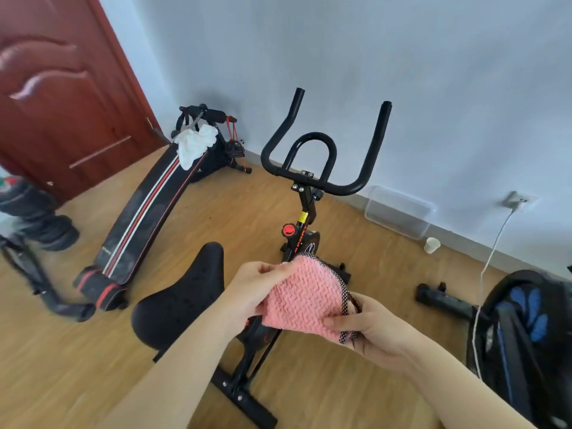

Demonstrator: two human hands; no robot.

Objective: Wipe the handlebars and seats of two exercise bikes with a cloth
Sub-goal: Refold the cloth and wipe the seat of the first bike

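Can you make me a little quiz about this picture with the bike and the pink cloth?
1. True or false: the pink cloth is already touching the handlebars.
2. Which holds the cloth? A) left hand only B) right hand only C) both hands
3. Fill in: the paper cup stands on the ____.

Key: 1 false, it is held above the bike's frame, apart from them; 2 C; 3 floor.
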